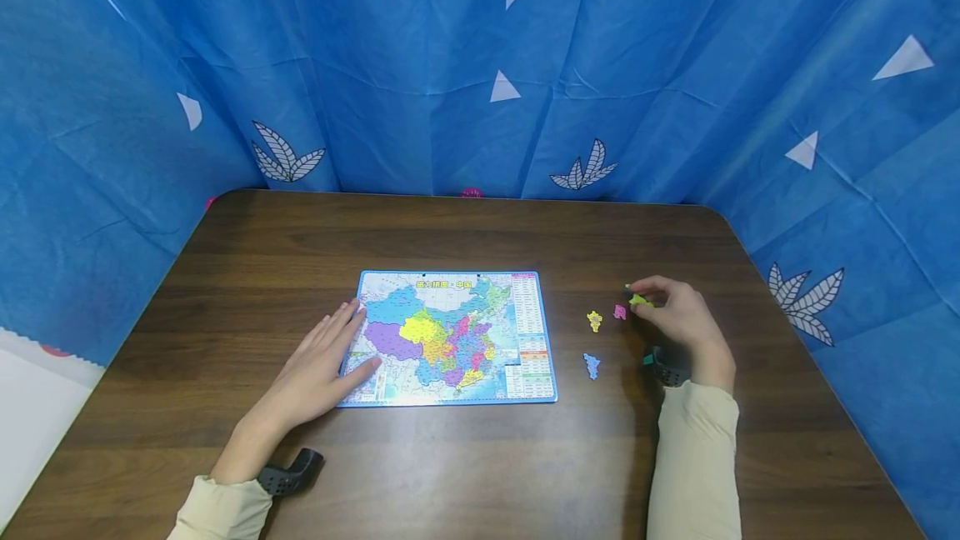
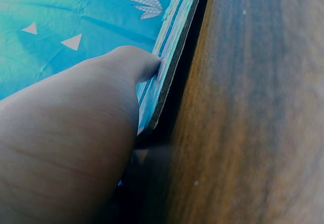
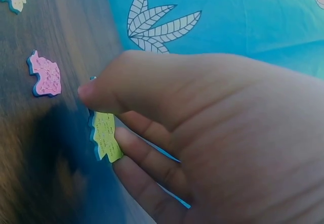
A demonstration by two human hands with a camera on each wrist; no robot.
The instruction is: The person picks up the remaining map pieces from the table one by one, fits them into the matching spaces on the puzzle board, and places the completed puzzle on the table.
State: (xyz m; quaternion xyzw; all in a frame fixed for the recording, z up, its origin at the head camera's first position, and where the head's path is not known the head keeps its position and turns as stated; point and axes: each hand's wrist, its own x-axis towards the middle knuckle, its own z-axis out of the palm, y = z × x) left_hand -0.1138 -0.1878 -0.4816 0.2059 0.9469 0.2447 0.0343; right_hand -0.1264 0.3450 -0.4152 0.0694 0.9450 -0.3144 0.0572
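Observation:
A map puzzle board [image 1: 450, 332] with colourful regions lies flat on the wooden table. My left hand [image 1: 322, 369] rests along its left edge, fingers straight and thumb [image 2: 147, 64] on the board's lower left part. To the right of the board, my right hand [image 1: 678, 315] pinches a yellow-green puzzle piece [image 3: 105, 135] between thumb and fingers; the thumb hides part of it in the right wrist view. Just left of that hand lies a pink puzzle piece [image 1: 619, 312]. A yellow puzzle piece [image 1: 595, 321] and a blue puzzle piece [image 1: 592, 366] lie nearer the board.
The dark wooden table [image 1: 450, 473] ends at a blue curtain [image 1: 427, 65] with white triangles and leaf prints behind and at the sides. A white surface [image 1: 37, 415] shows at the far left. Black wrist devices are on both wrists.

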